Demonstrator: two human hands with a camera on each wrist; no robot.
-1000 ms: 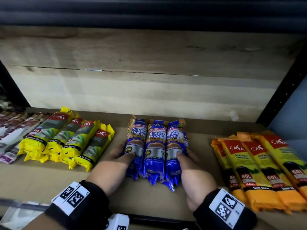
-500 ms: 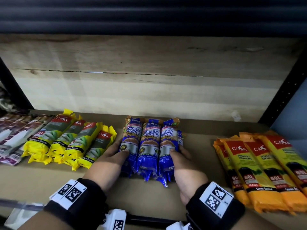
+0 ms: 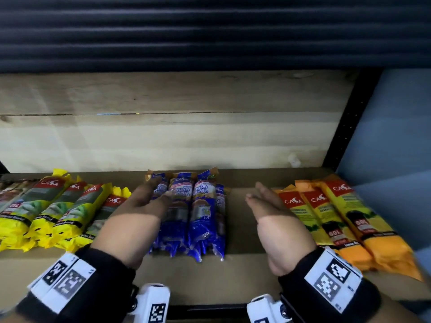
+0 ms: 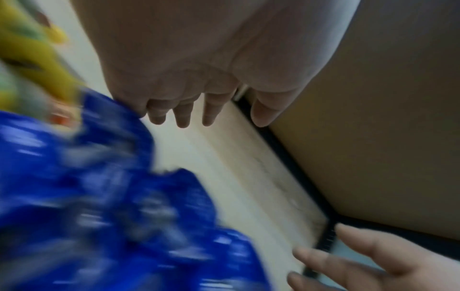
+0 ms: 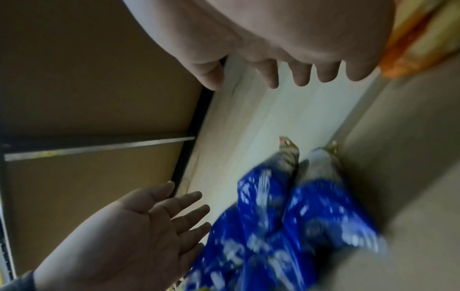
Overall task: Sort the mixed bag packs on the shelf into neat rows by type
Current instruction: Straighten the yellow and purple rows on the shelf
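Several blue bag packs (image 3: 198, 213) lie side by side in the middle of the wooden shelf (image 3: 242, 271); they show blurred in the left wrist view (image 4: 99, 206) and the right wrist view (image 5: 286, 226). My left hand (image 3: 149, 199) hovers open over their left edge, fingers straight; whether it touches them is unclear. My right hand (image 3: 263, 201) is open, lifted clear, between the blue packs and the orange-yellow packs (image 3: 338, 220). A row of yellow-green packs (image 3: 58, 210) lies to the left.
Brown packs (image 3: 11, 192) sit at the far left edge. The pale wooden back panel (image 3: 163, 141) closes the shelf behind. A black perforated upright (image 3: 345, 122) and a blue wall (image 3: 396, 148) bound the right side. Bare shelf board runs along the front edge.
Both hands have let go of the sides of the blue packs. The right hand moved away to the right and the left hand rose over the left pack. The packs lie where they were pressed together.
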